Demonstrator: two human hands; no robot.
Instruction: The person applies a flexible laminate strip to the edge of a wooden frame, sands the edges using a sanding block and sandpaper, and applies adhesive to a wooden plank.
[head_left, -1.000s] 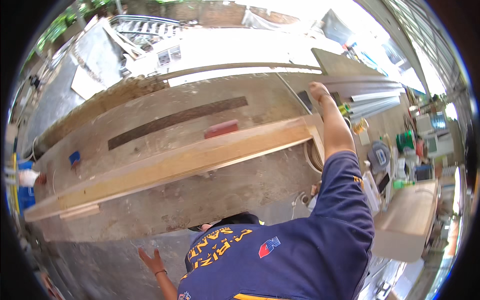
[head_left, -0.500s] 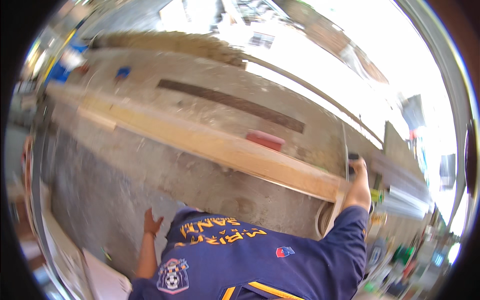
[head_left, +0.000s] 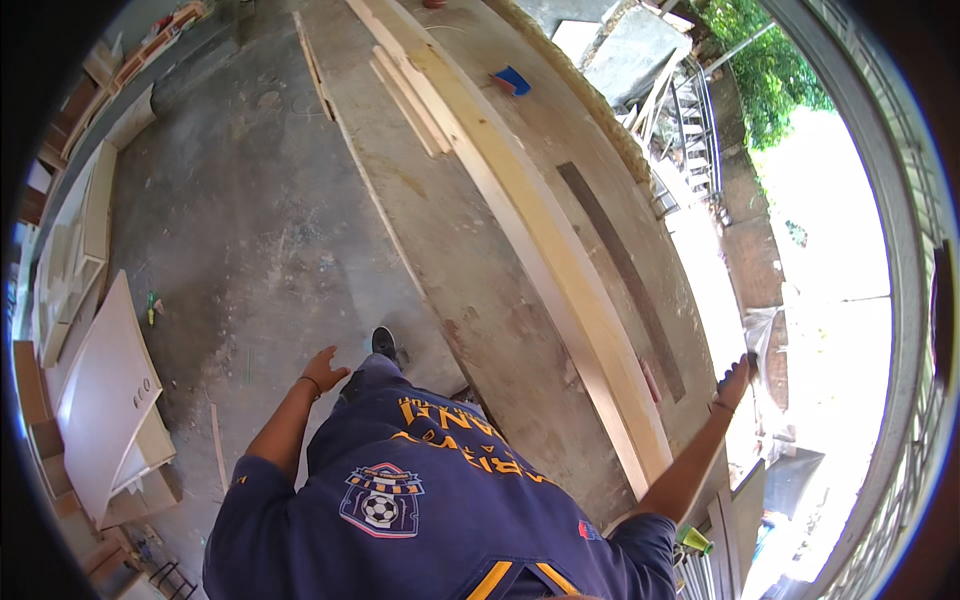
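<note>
My left hand (head_left: 325,371) hangs in front of my left side, fingers apart, with nothing in it. It is nearest to my dark shoe (head_left: 384,342) on the floor. My right hand (head_left: 735,385) is stretched out to the right, beyond the long wooden beam (head_left: 545,225). Its fingers are curled round a small dark object (head_left: 751,360) whose kind I cannot make out. The pale beam runs from the far middle to beside my right forearm. A dark flat strip (head_left: 622,270) lies just right of it, and part of a reddish block (head_left: 649,380) shows beside the beam.
Thin wood strips (head_left: 412,105) lie left of the beam. A blue piece (head_left: 512,80) lies on the far floor. White panels (head_left: 112,400) lean along the left side. A green cup-like thing (head_left: 696,540) is low on the right, near a metal grille (head_left: 880,490).
My view has swung to the left, so the beam now runs away from me instead of across. The left hand stays empty; the right still holds the dark object, arm reaching outward.
</note>
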